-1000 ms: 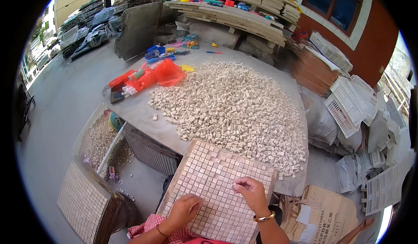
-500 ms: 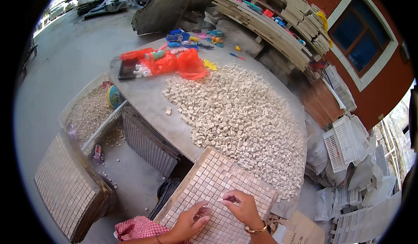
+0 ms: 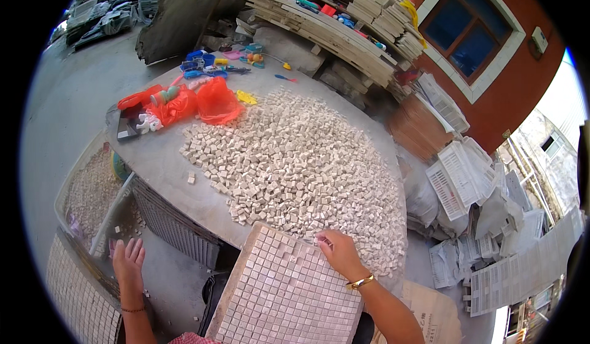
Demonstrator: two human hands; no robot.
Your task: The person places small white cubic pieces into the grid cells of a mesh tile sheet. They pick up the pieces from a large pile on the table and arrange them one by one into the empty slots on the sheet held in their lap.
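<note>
A mosaic board [image 3: 276, 289] of small square beige tiles in a grid lies tilted in front of me, with a few gaps near its upper part. My right hand [image 3: 339, 253] is at the board's far edge, where it meets a heap of loose stone tiles [image 3: 295, 160]. Its fingertips are pinched together; whatever they hold is too small to make out. Off to the left, my left hand [image 3: 128, 263] is raised with fingers spread and nothing in it, over the space beside the plastic bin [image 3: 58, 206].
Red plastic bags [image 3: 218, 101] and bright toys [image 3: 203, 61] sit at the table's far left. Stacked tiled boards [image 3: 80, 282] stand at lower left, more grid panels [image 3: 166, 218] beneath the table edge. White plastic crates [image 3: 455, 184] pile up on the right.
My left hand has left the board and swung out to the left, opening. My right hand has moved up to the board's far edge. The view has turned to the right.
</note>
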